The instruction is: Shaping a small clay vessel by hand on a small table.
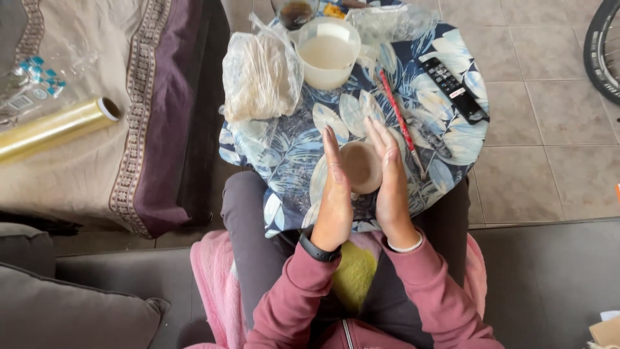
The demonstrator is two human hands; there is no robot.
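— How are the hands set?

— Left hand (336, 194) and right hand (391, 184) stand on edge, palms facing, fingers straight and pointing away from the body.

— Is either grip closed?

— No, both are flat and open; the palms probably press inward, though contact is hard to tell. Forearms angle in from the sleeves.

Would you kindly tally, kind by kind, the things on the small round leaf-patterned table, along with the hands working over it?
Hands: 2 (left hand, right hand, pressed flat on either side of the dough disc)
Dough disc: 1
Plastic jug of pale liquid: 1
Clear bag of flatbreads: 1
Remote control: 1
Red stick: 1
Total: 7
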